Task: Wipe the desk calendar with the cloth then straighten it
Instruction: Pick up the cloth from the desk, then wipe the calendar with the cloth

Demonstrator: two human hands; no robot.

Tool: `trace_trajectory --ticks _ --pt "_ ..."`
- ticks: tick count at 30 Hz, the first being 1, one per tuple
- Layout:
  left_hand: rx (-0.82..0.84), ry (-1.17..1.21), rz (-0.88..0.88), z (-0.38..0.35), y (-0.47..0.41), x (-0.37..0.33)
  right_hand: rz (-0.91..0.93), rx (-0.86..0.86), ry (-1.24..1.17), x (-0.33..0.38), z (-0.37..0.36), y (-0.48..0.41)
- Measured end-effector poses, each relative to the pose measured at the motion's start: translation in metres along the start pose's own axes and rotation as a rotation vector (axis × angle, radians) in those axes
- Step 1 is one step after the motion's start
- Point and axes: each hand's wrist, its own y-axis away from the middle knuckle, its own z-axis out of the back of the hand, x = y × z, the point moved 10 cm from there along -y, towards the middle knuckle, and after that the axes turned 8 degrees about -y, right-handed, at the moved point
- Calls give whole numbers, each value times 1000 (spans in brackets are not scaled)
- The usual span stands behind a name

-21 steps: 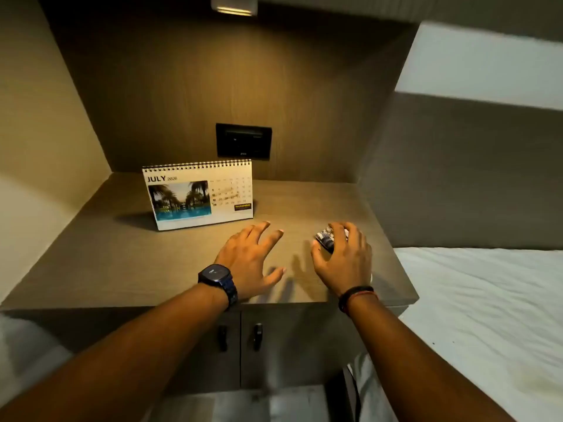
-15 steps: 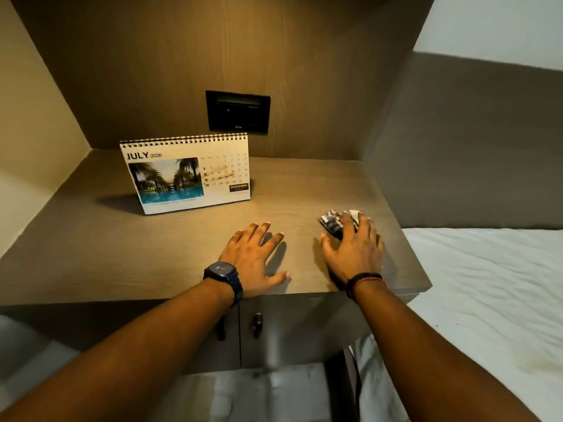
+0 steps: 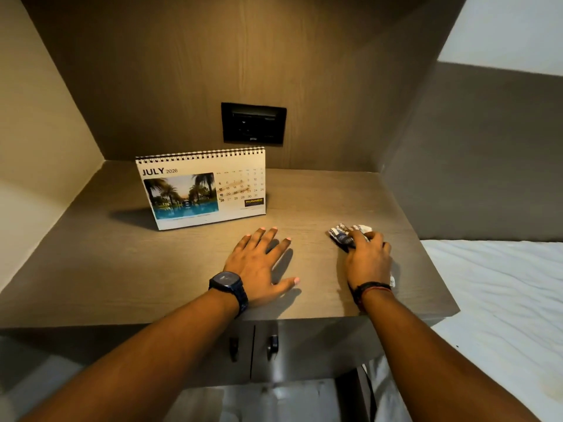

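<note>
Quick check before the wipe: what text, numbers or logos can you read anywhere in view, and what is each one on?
"JULY 2026": heading on the desk calendar, top left of the page.
"RUNNER": yellow-on-black logo at the page's lower right; the line under it is blurred.
Dates 5 to 31: partly legible in the grid; the weekday row is too small.
Caption under the pool photo: unreadable.
Wall socket panel: small mark, unreadable.

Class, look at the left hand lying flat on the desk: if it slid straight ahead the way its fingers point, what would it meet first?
Probably the desk calendar. The left hand points forward, slightly right, toward its lower right corner; only bare desk lies between them.
</note>
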Motion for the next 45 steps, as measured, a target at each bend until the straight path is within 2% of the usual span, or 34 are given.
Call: trace_trajectory --ticks 6,8,12,16,20,26,31,37,42,45 --pt "-470 -73 -23 143 -33 80 1 -145 -535 98 -13 0" --pt "-522 -123 11 175 -51 109 -15 -181 -677 132 -22 0" --pt "-325 -222 134 176 -92 161 -146 -166 -901 179 -52 -1" --pt "-77 -199 117 134 -108 177 -216 -142 -968 207 -80 -2" --pt "-77 -181 88 126 -113 175 -272 -146 -994 226 -99 3" --pt "-35 -210 59 122 -114 176 -239 -197 -1027 235 -105 20" --pt "-32 -236 66 120 -113 177 -462 -254 -1098 220 -103 7" --pt "-51 -244 60 119 -112 176 -298 -111 -1090 249 -113 36" --pt "-80 -224 50 122 -111 175 -529 -208 -1123 220 -107 16" --pt "-90 -230 52 123 -110 174 -491 -180 -1112 234 -102 17"
